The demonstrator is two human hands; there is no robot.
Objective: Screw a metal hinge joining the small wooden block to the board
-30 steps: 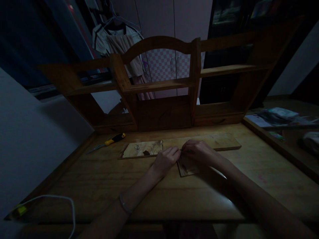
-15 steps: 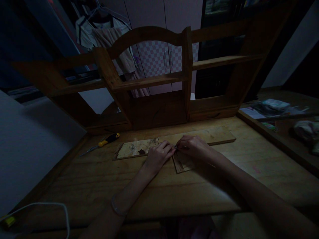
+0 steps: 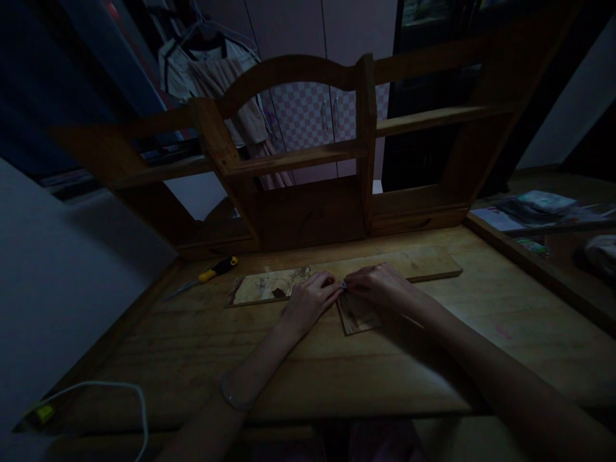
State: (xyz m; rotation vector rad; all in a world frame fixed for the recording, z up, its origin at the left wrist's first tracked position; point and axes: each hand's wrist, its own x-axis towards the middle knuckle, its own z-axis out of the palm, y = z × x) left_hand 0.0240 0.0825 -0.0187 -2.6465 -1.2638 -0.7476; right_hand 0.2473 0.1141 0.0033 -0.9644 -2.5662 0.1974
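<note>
A long wooden board (image 3: 428,262) lies flat across the desk, its left part pale and stained with a dark patch. From under my hands a shorter wooden piece (image 3: 359,321) juts toward me, at an angle to the long board. My right hand (image 3: 380,284) pinches a small shiny metal piece (image 3: 343,286), too small and dark to name, above where the two boards meet. My left hand (image 3: 312,299) is closed, its thumb and fingertips pressed together at the same spot. What these left fingers grip is hidden.
A screwdriver (image 3: 217,269) with a yellow and black handle lies at the left. Behind the boards rises a wooden shelf unit (image 3: 298,154). A white cable (image 3: 139,401) loops at the lower left, near a yellow item (image 3: 44,413). Plastic-wrapped things (image 3: 548,202) lie at the right.
The whole view has shifted slightly, so the scene sits a little farther right. Both hands stay together at the same place on the boards, with the metal piece still between the fingertips.
</note>
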